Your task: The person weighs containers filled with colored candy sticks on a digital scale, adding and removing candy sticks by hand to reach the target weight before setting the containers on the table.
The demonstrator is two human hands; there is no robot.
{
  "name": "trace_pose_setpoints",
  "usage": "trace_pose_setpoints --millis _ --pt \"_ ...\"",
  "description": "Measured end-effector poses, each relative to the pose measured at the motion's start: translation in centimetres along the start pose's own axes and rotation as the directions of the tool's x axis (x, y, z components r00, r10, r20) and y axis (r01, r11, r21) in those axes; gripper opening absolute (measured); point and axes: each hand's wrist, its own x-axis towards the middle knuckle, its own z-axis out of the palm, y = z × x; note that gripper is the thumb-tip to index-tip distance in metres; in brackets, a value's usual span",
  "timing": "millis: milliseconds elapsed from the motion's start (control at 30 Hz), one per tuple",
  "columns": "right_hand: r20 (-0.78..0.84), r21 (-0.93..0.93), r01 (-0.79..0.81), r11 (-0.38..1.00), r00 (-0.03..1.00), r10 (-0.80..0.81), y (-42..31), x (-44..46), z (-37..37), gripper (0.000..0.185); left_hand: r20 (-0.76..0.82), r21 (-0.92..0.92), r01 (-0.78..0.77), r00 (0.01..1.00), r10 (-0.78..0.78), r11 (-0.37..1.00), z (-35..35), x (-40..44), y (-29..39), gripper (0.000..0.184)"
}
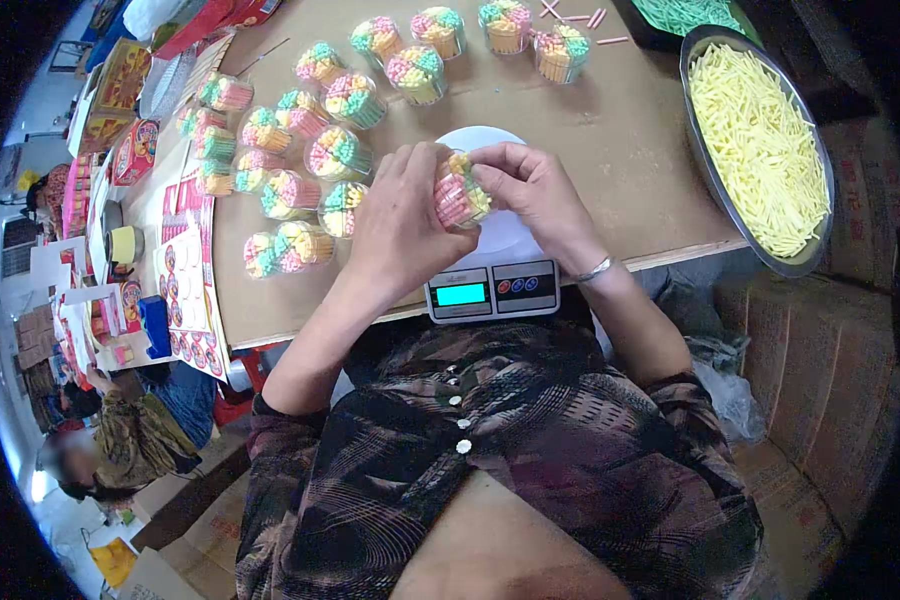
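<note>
My left hand (407, 212) is wrapped around a clear cup of pastel sticks (457, 200), tilted above the scale. Pink sticks face me through its wall, with yellow and green ones around them. My right hand (538, 190) is closed in a pinch at the cup's mouth, thumb and forefinger on the stick ends; exactly what lies between the fingertips is partly hidden. Beneath both hands stands a kitchen scale (495, 290) with a white round platform and a lit display.
Several filled cups (338, 153) stand or lie on the brown tabletop (610, 130) to the left and back. A metal bowl of yellow sticks (760, 150) is at the right, a tray of green sticks (690, 15) behind it. Loose pink sticks (597, 18) lie nearby. Another person (135, 440) works at left.
</note>
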Motion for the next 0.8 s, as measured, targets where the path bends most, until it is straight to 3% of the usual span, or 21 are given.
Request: trace_pose_setpoints --millis 100,133,267,433,633,800 --pt "0.024 -0.33 0.082 0.941 0.997 -0.078 -0.4 0.2 -0.6 0.019 0.005 -0.015 -0.015 1.0 0.015 1.0 0.2 -0.4 -0.2 0.057" --pt "0.026 -0.33 0.081 0.94 0.997 -0.077 -0.7 0.1 -0.6 0.019 0.004 -0.016 -0.013 1.0 0.013 1.0 0.1 -0.5 -0.2 0.057" --pt "0.053 -0.663 0.171 0.729 0.982 -0.183 -2.7 -0.7 -0.6 0.015 0.044 -0.027 0.01 0.999 -0.009 1.0 0.0 -0.7 0.3 0.06" --pt "0.101 -0.539 0.201 0.818 0.98 -0.174 -1.8 -0.2 -0.7 0.013 -0.022 -0.03 -0.035 0.999 0.034 0.999 -0.3 -0.7 0.0 0.059" --pt "0.068 -0.534 0.136 0.835 0.991 -0.118 -1.5 0.0 -0.5 0.012 -0.009 -0.033 -0.034 0.999 0.034 0.999 -0.3 -1.1 -0.1 0.06" --pt "0.066 -0.546 0.237 0.804 0.968 -0.241 -2.0 -0.1 0.0 0.011 -0.007 -0.03 -0.034 0.999 0.034 0.999 -0.6 -1.2 -0.2 0.06"
